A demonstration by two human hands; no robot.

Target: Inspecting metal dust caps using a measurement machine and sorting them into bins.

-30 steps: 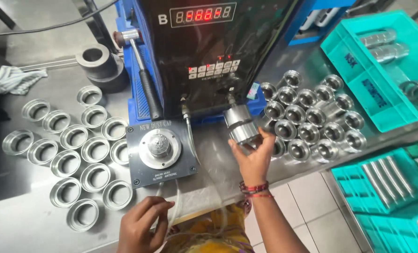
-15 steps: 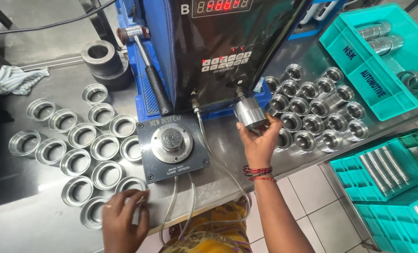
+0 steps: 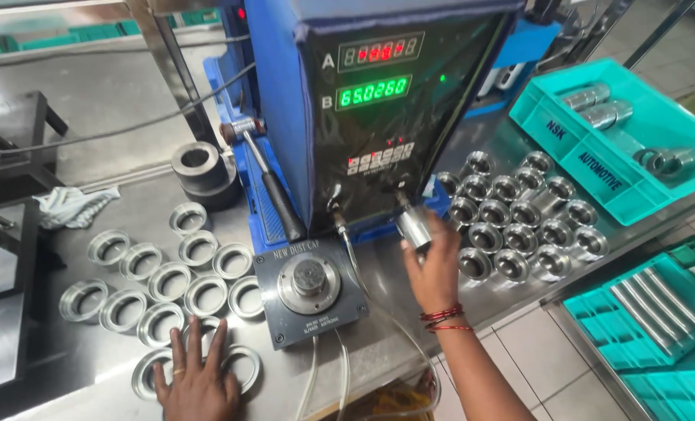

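My right hand [image 3: 435, 269] is shut on a shiny metal cylinder part [image 3: 414, 226], held up just in front of the blue machine [image 3: 378, 117] and to the right of the grey fixture block [image 3: 310, 290] with its round steel seat. My left hand [image 3: 199, 380] lies flat, fingers spread, on flat metal rings [image 3: 172, 292] at the near left of the steel table; it grips nothing that I can see.
Several upright metal cylinders [image 3: 519, 218] stand to the right of the machine. A teal tray [image 3: 597, 156] with a few metal parts sits at the far right, more teal bins [image 3: 651, 312] below. A dark round collar [image 3: 199, 168], a hammer [image 3: 265, 175] and a rag [image 3: 70, 206] lie left.
My left hand has moved left onto the rings near the table's front edge. My right hand still holds the cylinder, now slightly lower beside the fixture. The view has tilted up, showing the machine's displays.
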